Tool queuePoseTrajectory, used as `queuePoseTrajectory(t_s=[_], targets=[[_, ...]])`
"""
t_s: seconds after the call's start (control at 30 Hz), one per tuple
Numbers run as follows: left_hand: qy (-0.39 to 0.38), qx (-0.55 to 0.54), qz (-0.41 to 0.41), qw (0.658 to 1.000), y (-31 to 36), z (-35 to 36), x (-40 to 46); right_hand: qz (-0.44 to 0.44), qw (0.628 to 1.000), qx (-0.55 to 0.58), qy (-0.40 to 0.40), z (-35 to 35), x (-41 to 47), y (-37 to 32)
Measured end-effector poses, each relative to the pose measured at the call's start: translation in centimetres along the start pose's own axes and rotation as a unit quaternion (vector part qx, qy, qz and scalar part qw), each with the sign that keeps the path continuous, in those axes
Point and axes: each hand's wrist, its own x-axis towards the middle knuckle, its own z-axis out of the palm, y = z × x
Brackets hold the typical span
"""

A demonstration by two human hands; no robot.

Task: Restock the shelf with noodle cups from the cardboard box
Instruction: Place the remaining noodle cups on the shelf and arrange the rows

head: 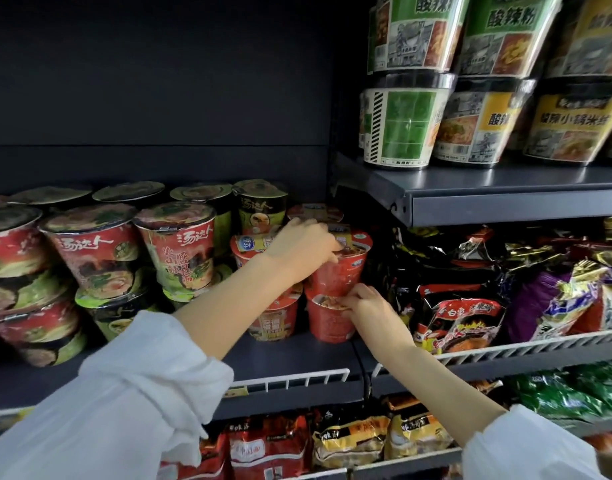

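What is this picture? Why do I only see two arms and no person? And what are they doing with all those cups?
There is only one picture, taken by a camera worn on a person's head. It looks forward and down, so you see what that person sees: their own two arms in white sleeves, never their face.

They are in front of a shop shelf. The left hand reaches over the top of a red noodle cup and grips it around its lid. That cup stands on top of another red cup. The right hand holds the rim of the lower cup.

To the left are stacks of red and green cups. To the right lie noodle packets. Above them stand big noodle tubs.

The cardboard box is not in the picture.
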Motion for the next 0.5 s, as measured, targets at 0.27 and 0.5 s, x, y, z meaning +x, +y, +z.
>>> queuePoseTrajectory(t_s=[0.27,0.5], targets=[[-0.036,-0.101,-0.040,0.993,-0.7,-0.1,-0.4,0.030,0.990,0.125,0.049,-0.5,0.3,0.1],[0.008,-0.126,-0.067,0.990,0.0,0.8,-1.2,0.051,0.993,0.102,0.035,0.2,0.3,1.3]])
